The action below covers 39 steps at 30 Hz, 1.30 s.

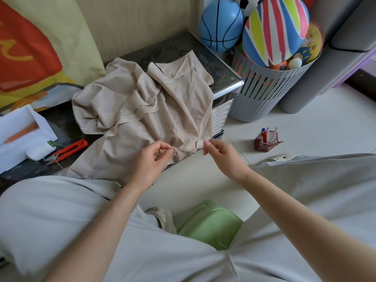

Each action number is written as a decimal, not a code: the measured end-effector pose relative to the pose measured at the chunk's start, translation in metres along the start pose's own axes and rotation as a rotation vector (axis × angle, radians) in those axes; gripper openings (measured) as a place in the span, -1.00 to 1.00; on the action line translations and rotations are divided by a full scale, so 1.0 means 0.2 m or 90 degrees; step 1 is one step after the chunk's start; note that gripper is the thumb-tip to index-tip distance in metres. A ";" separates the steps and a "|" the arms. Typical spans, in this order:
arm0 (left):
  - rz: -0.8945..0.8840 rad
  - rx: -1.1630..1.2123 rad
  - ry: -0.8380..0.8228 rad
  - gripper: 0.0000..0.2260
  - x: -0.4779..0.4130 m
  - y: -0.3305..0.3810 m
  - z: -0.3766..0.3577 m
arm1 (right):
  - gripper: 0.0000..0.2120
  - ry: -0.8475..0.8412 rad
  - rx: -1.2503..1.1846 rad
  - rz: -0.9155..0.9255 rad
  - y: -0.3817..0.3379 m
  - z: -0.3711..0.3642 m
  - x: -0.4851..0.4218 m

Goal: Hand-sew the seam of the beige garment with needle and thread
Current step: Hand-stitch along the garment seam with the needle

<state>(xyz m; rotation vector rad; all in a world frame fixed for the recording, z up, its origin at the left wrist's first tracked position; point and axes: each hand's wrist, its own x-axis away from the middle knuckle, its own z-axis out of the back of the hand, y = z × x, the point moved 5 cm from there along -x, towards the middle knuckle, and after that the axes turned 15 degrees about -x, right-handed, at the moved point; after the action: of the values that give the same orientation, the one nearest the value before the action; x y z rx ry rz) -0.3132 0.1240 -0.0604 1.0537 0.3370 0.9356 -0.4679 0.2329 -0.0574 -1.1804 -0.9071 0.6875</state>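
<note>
Beige garment (pixel 142 110): crumpled on the dark table (pixel 162 51), its near hem hanging over the table edge toward me. Left hand (pixel 154 159): thumb and forefinger pinch that hem, where a short thread (pixel 176 156) dangles. Right hand (pixel 219 153): just beside the hem's corner, fingertips pressed together; whatever lies between them is too fine to make out, so I cannot tell its grip. Needle: not discernible. Red snips (pixel 69 149): on the table left of the garment, beside a white box (pixel 20 131) cut off at the frame edge.
</note>
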 end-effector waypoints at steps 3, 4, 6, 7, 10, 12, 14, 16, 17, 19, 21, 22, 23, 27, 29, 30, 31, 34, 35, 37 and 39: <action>-0.001 -0.005 -0.006 -0.84 0.00 0.00 0.00 | -0.65 0.056 -0.057 0.000 -0.01 0.02 -0.04; -0.002 -0.009 -0.005 -0.84 0.00 0.00 0.00 | -0.65 0.075 -0.080 -0.008 0.00 0.02 -0.06; -0.002 -0.021 0.002 -0.83 0.00 0.00 0.01 | -0.66 0.114 -0.138 -0.031 0.01 0.04 -0.08; 0.000 -0.026 0.005 -0.83 -0.01 -0.01 0.01 | -0.66 0.127 -0.164 -0.039 0.01 0.04 -0.09; 0.001 -0.032 0.006 -0.83 -0.02 -0.03 0.01 | -0.66 0.119 -0.206 -0.041 -0.04 0.02 -0.09; -0.001 -0.037 0.001 -0.84 -0.03 -0.04 0.00 | -0.65 0.094 -0.235 -0.030 -0.07 -0.01 -0.08; -0.001 -0.034 -0.005 -0.83 -0.03 -0.04 0.00 | -0.66 0.056 -0.277 -0.036 -0.10 -0.05 -0.07; 0.000 -0.029 -0.004 -0.82 -0.03 -0.04 -0.01 | -0.66 0.014 -0.301 -0.044 -0.12 -0.09 -0.07; 0.001 -0.027 -0.001 -0.81 -0.03 -0.04 0.00 | -0.66 0.002 -0.302 -0.047 -0.12 -0.11 -0.07; 0.003 -0.020 0.006 -0.81 -0.02 -0.03 0.00 | -0.64 0.007 -0.267 -0.055 -0.10 -0.11 -0.07; -0.002 -0.022 0.014 -0.82 -0.02 -0.03 0.01 | -0.62 0.027 -0.164 -0.051 -0.08 -0.08 -0.08; -0.006 -0.027 0.017 -0.82 -0.02 -0.03 0.01 | -0.62 0.031 -0.092 -0.050 -0.07 -0.07 -0.08; -0.010 -0.030 0.019 -0.83 -0.02 -0.03 0.02 | -0.62 0.031 -0.015 -0.053 -0.05 -0.06 -0.08; -0.013 -0.032 0.023 -0.82 -0.02 -0.04 0.02 | -0.66 0.004 0.177 -0.088 0.02 -0.03 -0.03; -0.007 -0.025 0.026 -0.82 -0.02 -0.04 0.02 | -0.66 -0.023 0.220 -0.099 0.03 -0.04 -0.02; -0.005 -0.016 0.026 -0.81 -0.02 -0.04 0.02 | -0.65 -0.046 0.238 -0.104 0.04 -0.04 -0.01; -0.003 -0.010 0.028 -0.81 -0.02 -0.04 0.02 | -0.65 -0.070 0.251 -0.107 0.04 -0.05 0.00; 0.004 0.003 0.033 -0.80 -0.01 -0.04 0.03 | -0.59 -0.106 0.261 -0.095 0.05 -0.04 0.02; 0.003 0.003 0.034 -0.80 -0.01 -0.04 0.03 | -0.56 -0.104 0.255 -0.091 0.05 -0.03 0.03; -0.003 -0.010 0.038 -0.81 -0.01 -0.04 0.03 | -0.52 -0.096 0.240 -0.087 0.07 -0.01 0.04; -0.011 -0.024 0.045 -0.81 -0.02 -0.05 0.03 | -0.51 -0.084 0.239 -0.092 0.10 0.01 0.04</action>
<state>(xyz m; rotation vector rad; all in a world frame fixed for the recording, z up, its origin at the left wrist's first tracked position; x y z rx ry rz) -0.3061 0.1156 -0.0657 0.9833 0.3860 0.9616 -0.4653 0.2457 -0.0740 -0.7368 -0.9158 0.7848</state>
